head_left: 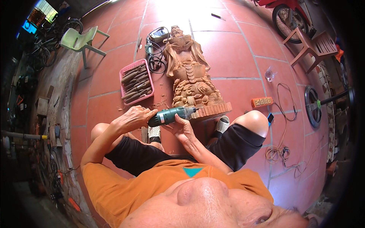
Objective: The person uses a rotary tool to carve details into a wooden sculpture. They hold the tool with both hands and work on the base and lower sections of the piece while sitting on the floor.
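A green electric die grinder [167, 116] lies across in front of me, a thin bit at its right end. My left hand [135, 117] is closed at its rear end. My right hand [182, 128] grips it from below near the front, thumb against the body. The bit points at the ridged base of a carved wooden statue [190, 78]; whether it touches cannot be told. The statue appears to lie with its base toward me and its head away. Wood chips [161, 103] are scattered left of the base.
A pink basket [153, 89] of several carving tools lies left of the statue, beside a corded device [157, 35]. On the right are an orange power strip [261, 102], coiled cord [276, 154], a phone [270, 119] and a wheel [312, 106]. Chairs [78, 40] and a motorbike [289, 19] stand farther off.
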The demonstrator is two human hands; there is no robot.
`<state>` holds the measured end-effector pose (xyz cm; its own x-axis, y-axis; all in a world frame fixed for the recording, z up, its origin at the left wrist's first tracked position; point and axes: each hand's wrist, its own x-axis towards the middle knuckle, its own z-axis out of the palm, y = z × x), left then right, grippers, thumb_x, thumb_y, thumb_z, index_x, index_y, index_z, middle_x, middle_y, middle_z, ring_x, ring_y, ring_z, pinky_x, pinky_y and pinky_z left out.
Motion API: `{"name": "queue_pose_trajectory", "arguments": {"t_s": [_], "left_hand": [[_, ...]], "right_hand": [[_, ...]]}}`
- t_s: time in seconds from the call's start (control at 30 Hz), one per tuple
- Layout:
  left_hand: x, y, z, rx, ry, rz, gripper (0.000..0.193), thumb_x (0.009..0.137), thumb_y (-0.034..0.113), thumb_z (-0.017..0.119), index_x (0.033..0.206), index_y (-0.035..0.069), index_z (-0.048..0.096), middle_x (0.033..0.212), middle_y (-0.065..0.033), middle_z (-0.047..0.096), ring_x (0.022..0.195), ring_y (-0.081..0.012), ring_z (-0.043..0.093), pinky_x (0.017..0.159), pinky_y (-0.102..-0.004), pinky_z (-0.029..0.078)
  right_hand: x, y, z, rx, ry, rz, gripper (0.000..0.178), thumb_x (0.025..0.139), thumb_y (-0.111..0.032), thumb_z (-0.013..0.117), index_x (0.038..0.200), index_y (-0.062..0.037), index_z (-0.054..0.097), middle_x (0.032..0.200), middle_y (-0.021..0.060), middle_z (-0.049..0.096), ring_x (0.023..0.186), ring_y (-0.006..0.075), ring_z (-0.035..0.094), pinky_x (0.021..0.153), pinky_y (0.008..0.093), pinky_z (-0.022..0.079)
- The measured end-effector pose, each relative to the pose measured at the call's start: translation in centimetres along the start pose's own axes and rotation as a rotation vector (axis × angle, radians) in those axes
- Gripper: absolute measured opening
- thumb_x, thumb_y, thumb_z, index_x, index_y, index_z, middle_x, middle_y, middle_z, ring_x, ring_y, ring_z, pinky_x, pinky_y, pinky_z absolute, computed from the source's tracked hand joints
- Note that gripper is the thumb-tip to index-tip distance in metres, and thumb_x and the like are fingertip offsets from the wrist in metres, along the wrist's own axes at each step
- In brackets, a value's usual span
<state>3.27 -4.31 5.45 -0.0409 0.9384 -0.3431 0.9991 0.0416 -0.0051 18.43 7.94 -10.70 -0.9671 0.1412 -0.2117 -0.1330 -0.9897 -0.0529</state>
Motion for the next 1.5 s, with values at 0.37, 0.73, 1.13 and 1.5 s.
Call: {"name": "queue_pose_trajectory", "arguments": {"t_s": [0.37,0.73,1.13,1.5], "left_hand": [[0.1,0.0,0.9,0.005,0.116,0.088,0.034,0.076,0.013,0.068,0.105,0.003,0.051,0.080,-0.0143,0.061,0.074,-0.0324,0.063,0.066,-0.0411,0.049],[-0.3,-0.5,1.3,0.053,0.148,0.129,0.058,0.076,0.018,0.070,0.127,0.000,0.049,0.081,-0.0126,0.061,0.078,-0.0305,0.062,0.071,-0.0395,0.047],[-0.3,0.0,-0.3,-0.159,-0.041,-0.079,0.077,0.070,0.018,0.076,0.140,0.013,0.045,0.098,-0.0119,0.065,0.093,-0.0305,0.064,0.079,-0.0396,0.051],[-0.2,0.8,-1.6,-0.248,-0.149,-0.165,0.094,0.066,0.026,0.081,0.147,0.018,0.035,0.106,-0.0150,0.065,0.091,-0.0339,0.063,0.076,-0.0420,0.050]], "right_hand": [[-0.2,0.4,-0.5,-0.021,-0.017,-0.008,0.043,0.086,-0.021,0.071,0.123,-0.0058,0.055,0.122,0.0101,0.062,0.114,0.0255,0.059,0.103,0.0539,0.042],[-0.7,-0.2,0.7,-0.050,0.010,-0.007,0.038,0.086,-0.022,0.072,0.117,-0.0053,0.058,0.110,0.0086,0.066,0.108,0.0248,0.062,0.102,0.0528,0.043],[-0.7,0.0,0.6,-0.009,-0.022,-0.004,0.038,0.087,-0.020,0.070,0.119,-0.0045,0.057,0.112,0.0093,0.065,0.108,0.0250,0.062,0.103,0.0520,0.043],[-0.5,0.3,0.3,0.037,-0.037,-0.002,0.039,0.087,-0.017,0.069,0.122,-0.0046,0.055,0.119,0.0100,0.063,0.113,0.0252,0.059,0.105,0.0509,0.042]]}}
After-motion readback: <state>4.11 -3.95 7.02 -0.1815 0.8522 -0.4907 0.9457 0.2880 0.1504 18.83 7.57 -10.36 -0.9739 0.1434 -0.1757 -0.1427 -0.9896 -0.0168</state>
